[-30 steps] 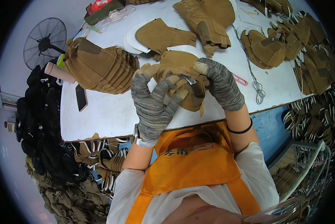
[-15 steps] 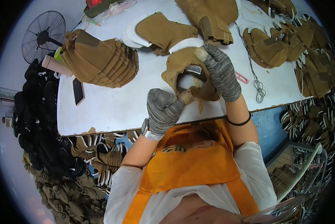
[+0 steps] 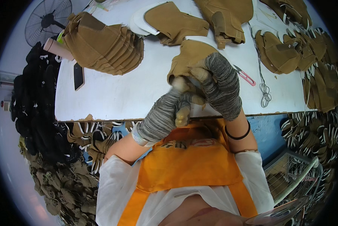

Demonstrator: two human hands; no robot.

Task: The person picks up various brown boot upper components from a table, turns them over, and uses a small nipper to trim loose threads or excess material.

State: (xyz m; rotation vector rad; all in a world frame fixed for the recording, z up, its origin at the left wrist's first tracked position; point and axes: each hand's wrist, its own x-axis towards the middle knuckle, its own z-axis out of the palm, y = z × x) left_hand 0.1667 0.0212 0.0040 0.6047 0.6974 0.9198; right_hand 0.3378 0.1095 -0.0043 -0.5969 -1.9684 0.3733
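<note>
The fingers of the right hand (image 3: 224,88) grip the brown shoe piece (image 3: 191,52) over the bench (image 3: 108,100); those of the left hand (image 3: 160,113) blur near its opening, so I can't tell their hold. A hard tug could slip it from 1 hand. Both hands hide most of the opening.

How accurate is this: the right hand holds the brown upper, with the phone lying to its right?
Only the side is wrong: the head view shows the phone lying left of the right hand, which does hold the brown upper.
</note>
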